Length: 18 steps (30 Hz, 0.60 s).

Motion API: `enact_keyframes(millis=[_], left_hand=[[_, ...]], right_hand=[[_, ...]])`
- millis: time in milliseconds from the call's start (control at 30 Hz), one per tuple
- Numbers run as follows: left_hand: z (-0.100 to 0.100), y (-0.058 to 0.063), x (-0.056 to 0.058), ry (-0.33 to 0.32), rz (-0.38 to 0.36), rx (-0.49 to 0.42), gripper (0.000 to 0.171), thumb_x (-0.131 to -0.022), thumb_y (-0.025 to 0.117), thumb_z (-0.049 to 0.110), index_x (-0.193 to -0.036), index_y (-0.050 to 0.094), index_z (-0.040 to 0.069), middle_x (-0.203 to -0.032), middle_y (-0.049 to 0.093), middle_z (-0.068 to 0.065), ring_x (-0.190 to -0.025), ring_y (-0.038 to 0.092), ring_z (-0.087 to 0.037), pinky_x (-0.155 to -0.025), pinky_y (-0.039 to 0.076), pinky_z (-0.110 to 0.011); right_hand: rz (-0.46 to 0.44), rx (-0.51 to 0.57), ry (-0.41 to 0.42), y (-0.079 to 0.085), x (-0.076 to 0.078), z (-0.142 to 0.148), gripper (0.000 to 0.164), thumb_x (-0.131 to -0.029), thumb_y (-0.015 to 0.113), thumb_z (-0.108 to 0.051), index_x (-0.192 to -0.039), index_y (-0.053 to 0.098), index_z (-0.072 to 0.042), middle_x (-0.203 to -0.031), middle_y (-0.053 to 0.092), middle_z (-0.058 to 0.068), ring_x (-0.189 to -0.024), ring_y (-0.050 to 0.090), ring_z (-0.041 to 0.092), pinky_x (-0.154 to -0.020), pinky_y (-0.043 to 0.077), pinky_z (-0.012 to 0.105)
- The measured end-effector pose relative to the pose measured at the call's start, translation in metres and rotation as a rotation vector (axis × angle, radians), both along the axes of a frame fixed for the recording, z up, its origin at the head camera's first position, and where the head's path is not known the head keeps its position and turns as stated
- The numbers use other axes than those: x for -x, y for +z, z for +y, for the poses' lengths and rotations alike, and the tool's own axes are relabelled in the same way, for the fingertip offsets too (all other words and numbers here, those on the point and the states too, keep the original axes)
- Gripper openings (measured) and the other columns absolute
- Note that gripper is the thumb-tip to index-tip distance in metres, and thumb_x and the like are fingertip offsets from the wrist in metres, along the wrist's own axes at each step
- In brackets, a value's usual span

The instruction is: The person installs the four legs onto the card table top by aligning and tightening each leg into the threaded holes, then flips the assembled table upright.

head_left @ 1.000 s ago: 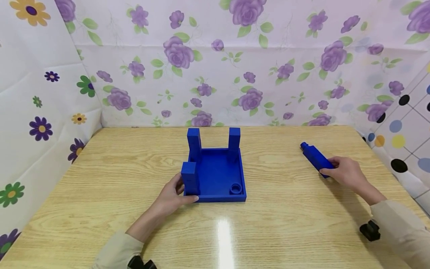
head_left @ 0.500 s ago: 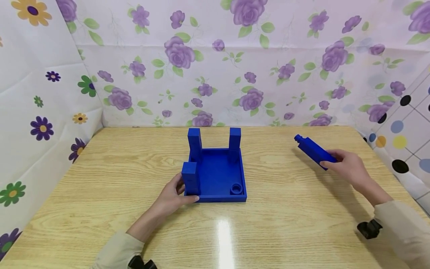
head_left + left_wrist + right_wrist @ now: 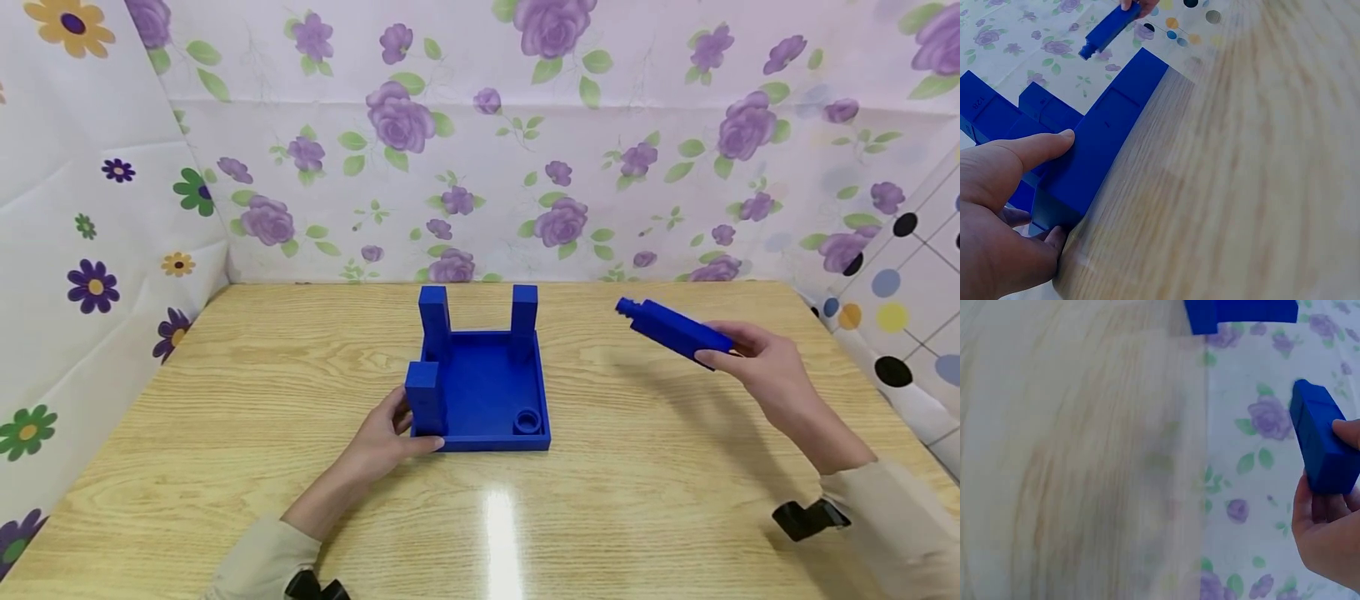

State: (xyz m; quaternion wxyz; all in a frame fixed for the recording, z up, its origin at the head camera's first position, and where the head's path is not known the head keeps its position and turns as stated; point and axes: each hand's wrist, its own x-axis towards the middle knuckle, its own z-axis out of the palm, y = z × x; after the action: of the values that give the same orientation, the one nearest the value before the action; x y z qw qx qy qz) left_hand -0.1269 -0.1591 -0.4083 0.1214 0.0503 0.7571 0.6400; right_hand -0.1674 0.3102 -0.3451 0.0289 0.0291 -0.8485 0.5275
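Observation:
A blue square tabletop with a raised rim [image 3: 486,375] lies upside down on the wooden table, legs standing at three corners. A round socket [image 3: 517,425] marks its near right corner. My left hand [image 3: 375,446] grips the near left corner, thumb along the front rim and fingers behind the near left leg [image 3: 426,404]. Off to the right, my right hand [image 3: 776,379] holds a loose blue table leg [image 3: 671,327] by its plain end, above the table. Its threaded peg [image 3: 628,308] points left. In the right wrist view, thumb and fingers pinch this leg [image 3: 1319,437] from opposite sides.
The wooden table [image 3: 615,500] extends around the tabletop. A flowered cloth [image 3: 480,167] rises behind its far edge, with patterned cloths [image 3: 97,217] at the left and right. Each sleeve carries a black wrist mount [image 3: 810,518].
My right hand has lifted the loose leg off the table and carried it left, turning it flatter. The left hand and the tabletop have stayed in place.

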Motion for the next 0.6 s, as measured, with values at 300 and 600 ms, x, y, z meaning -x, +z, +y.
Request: enact_keyframes(millis=[300,600], left_hand=[[0.0,0.0,0.0,0.0,0.002,0.002,0.084,-0.079,0.078,0.004,-0.149,0.031,0.007,-0.144,0.042,-0.02,-0.136,0.035,-0.038,-0.109,0.031,-0.05],[0.0,0.0,0.0,-0.008,0.0,-0.007,0.085,-0.079,0.078,0.002,-0.149,0.031,0.007,-0.144,0.041,-0.019,-0.136,0.035,-0.037,-0.109,0.032,-0.049]], right_hand=[[0.02,0.315,0.097,0.01,-0.002,-0.026,0.034,-0.088,0.072,-0.008,-0.12,0.064,-0.008,-0.108,0.066,-0.009,-0.097,0.061,0.004,-0.081,0.049,0.012],[0.058,0.378,0.167,0.012,0.001,-0.042,0.042,-0.093,0.065,-0.012,-0.134,0.057,-0.003,-0.112,0.067,-0.007,-0.106,0.06,0.004,-0.087,0.045,0.011]])
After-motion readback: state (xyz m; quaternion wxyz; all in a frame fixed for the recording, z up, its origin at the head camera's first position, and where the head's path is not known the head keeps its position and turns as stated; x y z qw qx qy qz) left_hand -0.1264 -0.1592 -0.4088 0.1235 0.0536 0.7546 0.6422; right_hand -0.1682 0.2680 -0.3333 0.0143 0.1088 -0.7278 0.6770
